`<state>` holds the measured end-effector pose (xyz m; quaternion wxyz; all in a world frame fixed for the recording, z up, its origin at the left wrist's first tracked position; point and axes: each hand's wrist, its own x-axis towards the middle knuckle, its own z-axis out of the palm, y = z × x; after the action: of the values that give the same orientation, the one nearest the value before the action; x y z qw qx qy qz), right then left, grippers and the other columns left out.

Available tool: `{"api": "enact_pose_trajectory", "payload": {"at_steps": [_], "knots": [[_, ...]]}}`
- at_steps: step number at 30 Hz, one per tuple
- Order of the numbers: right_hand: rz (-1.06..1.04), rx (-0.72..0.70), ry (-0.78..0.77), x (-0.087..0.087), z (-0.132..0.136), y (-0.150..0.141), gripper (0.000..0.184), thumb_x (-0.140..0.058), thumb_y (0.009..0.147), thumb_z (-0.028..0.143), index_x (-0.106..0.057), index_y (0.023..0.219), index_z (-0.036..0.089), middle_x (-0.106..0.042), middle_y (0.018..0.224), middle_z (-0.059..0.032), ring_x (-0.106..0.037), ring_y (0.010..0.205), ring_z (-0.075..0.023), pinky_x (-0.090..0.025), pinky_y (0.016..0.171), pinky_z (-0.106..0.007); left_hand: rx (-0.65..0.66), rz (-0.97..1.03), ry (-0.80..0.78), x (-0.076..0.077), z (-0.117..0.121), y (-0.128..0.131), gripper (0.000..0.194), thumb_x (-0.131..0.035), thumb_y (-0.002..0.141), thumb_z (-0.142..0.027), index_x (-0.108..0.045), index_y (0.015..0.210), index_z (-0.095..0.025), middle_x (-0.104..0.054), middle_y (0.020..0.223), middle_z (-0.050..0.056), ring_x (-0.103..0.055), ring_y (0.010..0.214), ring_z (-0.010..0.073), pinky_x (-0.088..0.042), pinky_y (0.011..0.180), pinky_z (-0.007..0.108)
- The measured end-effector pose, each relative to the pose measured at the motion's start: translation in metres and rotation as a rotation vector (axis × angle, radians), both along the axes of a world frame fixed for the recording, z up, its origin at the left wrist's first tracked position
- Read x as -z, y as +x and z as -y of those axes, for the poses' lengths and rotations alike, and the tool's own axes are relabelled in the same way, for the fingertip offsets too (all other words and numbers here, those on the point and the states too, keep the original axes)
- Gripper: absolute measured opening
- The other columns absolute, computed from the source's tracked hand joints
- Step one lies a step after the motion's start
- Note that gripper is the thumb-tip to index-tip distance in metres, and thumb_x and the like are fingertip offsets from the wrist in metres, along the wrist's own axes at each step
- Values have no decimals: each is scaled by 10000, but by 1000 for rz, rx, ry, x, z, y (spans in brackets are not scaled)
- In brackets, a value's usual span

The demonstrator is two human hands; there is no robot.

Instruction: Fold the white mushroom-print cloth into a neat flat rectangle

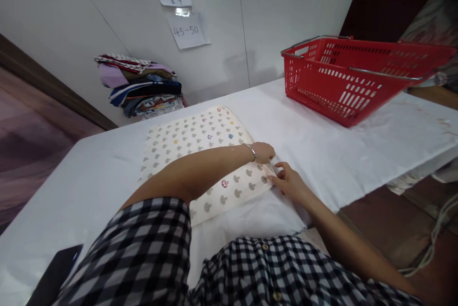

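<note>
Two bare hands were at work along the right edge of the pale printed cloth [186,134], which lay spread flat on the white table cover [107,163], right in front of the wearer. And look at that reach! The left forearm crossed clean over the print, bracelet [252,151] at the wrist, with the left hand [264,152] curled down at the edge; its fingertips were tucked from sight, so whether they pinched the fabric, nobody could tell. Just nearer the body came the right hand [291,184], thumb and forefinger apart, the thumb touching the cloth close to its near right corner.

As for the handling, this looked like light, limp stuff, nothing to break, with more than one layer showing along that right edge. Soft fabric like that would likely wrinkle or let its layers slide if tugged from a single spot (a smooth cover underneath would hardly help). The sound hold was a thumb-and-finger pinch on the edge, all layers caught together, one hand by the corner and the other farther along. Beyond the far edge sat the stack of folded clothes [143,84], and off to the right, the red basket [322,86].
</note>
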<state>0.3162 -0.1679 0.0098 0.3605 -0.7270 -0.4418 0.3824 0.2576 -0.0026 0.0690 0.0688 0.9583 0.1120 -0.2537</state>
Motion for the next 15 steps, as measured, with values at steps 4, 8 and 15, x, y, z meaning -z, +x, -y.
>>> {"api": "enact_pose_trajectory", "payload": {"at_steps": [4,8,15], "knots": [[18,10,13,0,3,1,442,-586,785,426,-423,1137,213,-604,761,13,-531,509,-110,-399,504,-255,5,-81,-62,-8,7,1,244,-572,693,-173,-685,906,-204,-685,941,71,-608,853,214,-482,751,319],[-20,29,3,-2,9,2,452,-598,782,418,-426,1144,208,-619,809,-9,-531,529,-108,-403,488,-242,3,-152,-95,-19,16,3,218,-641,644,-232,-699,851,-193,-681,804,65,-603,812,225,-486,753,333],[-102,62,29,2,9,2,437,-559,809,422,-410,1153,196,-626,812,-11,-499,457,-78,-386,453,-227,54,-71,-109,-11,19,6,140,-608,675,-209,-687,789,-189,-688,787,45,-599,785,198,-460,724,297]]}}
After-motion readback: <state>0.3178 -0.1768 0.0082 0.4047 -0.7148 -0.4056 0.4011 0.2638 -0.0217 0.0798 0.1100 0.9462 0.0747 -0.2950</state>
